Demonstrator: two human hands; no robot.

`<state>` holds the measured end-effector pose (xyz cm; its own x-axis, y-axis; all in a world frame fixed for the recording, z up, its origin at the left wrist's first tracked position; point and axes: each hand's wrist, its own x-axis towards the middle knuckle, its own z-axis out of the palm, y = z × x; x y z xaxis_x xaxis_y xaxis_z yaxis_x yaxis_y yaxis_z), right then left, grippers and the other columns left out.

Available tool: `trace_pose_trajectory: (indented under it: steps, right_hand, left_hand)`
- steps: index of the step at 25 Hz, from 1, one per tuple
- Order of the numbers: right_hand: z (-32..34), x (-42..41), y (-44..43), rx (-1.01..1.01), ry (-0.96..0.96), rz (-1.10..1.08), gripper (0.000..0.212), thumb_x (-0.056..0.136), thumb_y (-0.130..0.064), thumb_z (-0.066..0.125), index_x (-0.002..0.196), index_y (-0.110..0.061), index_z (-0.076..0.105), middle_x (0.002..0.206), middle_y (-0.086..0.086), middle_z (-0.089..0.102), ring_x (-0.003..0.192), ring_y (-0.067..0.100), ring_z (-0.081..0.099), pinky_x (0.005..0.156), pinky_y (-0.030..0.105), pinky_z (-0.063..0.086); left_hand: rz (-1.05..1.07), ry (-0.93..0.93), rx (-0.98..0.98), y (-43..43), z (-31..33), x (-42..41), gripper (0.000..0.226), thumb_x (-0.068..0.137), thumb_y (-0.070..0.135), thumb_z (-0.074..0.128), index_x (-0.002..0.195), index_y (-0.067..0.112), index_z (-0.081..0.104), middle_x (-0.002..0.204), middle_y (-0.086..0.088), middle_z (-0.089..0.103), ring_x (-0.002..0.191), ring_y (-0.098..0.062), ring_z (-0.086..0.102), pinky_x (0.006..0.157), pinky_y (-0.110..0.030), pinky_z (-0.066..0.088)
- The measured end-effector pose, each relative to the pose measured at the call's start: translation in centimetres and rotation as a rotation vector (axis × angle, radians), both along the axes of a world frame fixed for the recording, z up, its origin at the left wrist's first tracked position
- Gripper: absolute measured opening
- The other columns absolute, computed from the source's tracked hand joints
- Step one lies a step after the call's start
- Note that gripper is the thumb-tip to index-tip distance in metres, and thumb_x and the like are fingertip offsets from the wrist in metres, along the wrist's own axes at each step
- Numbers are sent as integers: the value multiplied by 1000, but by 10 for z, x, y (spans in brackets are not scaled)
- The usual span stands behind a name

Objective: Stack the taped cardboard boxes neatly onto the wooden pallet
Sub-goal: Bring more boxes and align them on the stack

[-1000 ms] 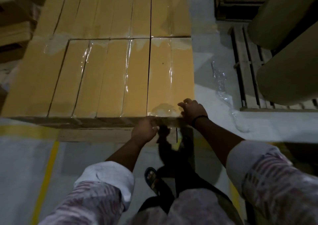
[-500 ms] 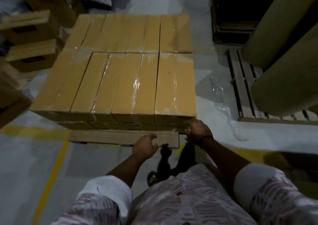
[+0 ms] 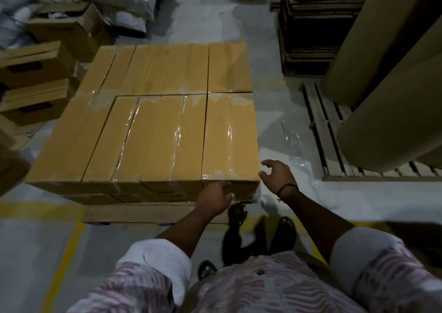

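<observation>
I count two hands of mine, the left hand (image 3: 214, 199) at lower centre and the right hand (image 3: 277, 176) just right of it, one wristband (image 3: 288, 188), and two sandals (image 3: 284, 226) below. There are two wooden pallets, the loaded pallet (image 3: 143, 213) at centre and the side pallet (image 3: 320, 130) at right, plus two big paper rolls (image 3: 394, 121) at the right edge. The taped boxes (image 3: 229, 133) show two layers and two rows on top, though seams and edges look too alike for a sure number; at least four loose cartons (image 3: 31, 63) line the left edge.
</observation>
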<state>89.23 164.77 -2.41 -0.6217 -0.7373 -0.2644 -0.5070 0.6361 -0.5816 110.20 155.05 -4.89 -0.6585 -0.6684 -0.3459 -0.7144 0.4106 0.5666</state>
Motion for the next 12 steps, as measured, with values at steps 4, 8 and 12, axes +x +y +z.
trace_pose_trajectory:
  steps: [4, 8, 12]
  right_hand:
    - [-12, -54, -5, -3, -117, -51, 42, 92, -23, 69, 132, -13, 62, 134, 9, 62, 119, 28, 59, 105, 39, 47]
    - [-12, -129, -12, 13, -184, -21, 42, 91, -23, 69, 132, -15, 63, 131, 7, 65, 118, 24, 60, 103, 33, 47]
    - [-1, -208, -32, -8, -197, 1, 42, 87, -19, 73, 127, -9, 66, 122, 10, 69, 115, 23, 63, 101, 29, 45]
  left_hand:
    - [-6, -5, -1, -13, 0, -62, 46, 91, 41, 69, 133, 22, 65, 130, -1, 69, 119, -21, 64, 97, -33, 52]
    - [53, -1, -14, -27, 9, -138, 47, 93, 41, 69, 136, 22, 64, 131, -1, 68, 118, -21, 64, 95, -31, 51]
    - [127, 2, -19, -42, 17, -214, 44, 93, 39, 68, 134, 26, 64, 128, 0, 70, 114, -20, 65, 90, -29, 52]
